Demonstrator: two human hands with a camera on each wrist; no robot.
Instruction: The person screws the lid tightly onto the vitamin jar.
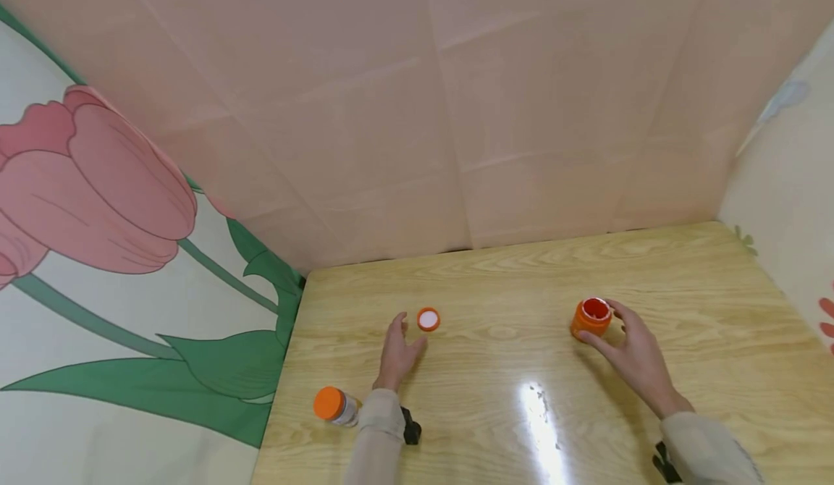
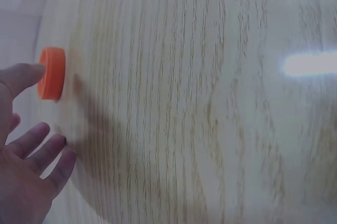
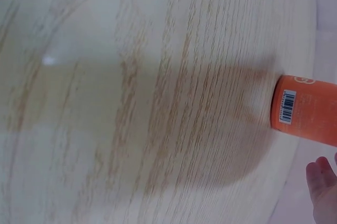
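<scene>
My left hand (image 1: pixel 399 355) reaches over the table with fingers loosely spread and holds nothing. Just beyond its thumb and fingertips lies an orange screw cap (image 1: pixel 428 319), white inside face up. In the left wrist view one digit overlaps the cap (image 2: pixel 55 74), the other fingers being spread. On the right, an uncapped orange jar (image 1: pixel 591 318) stands with its red-looking inside showing. My right hand (image 1: pixel 635 355) holds it between thumb and forefinger, around its near right side. A barcode shows on the jar (image 3: pixel 305 109) in the right wrist view, where other fingers (image 3: pixel 318 176) extend beside it.
A second jar (image 1: pixel 347 412), pale-bodied with an orange lid, stands left of my left forearm. The wooden table (image 1: pixel 502 289) meets a pinkish cloth wall (image 1: pixel 456 108) behind. A tulip-printed panel (image 1: pixel 221 369) borders its left side, and a pale panel (image 1: pixel 788 203) its right.
</scene>
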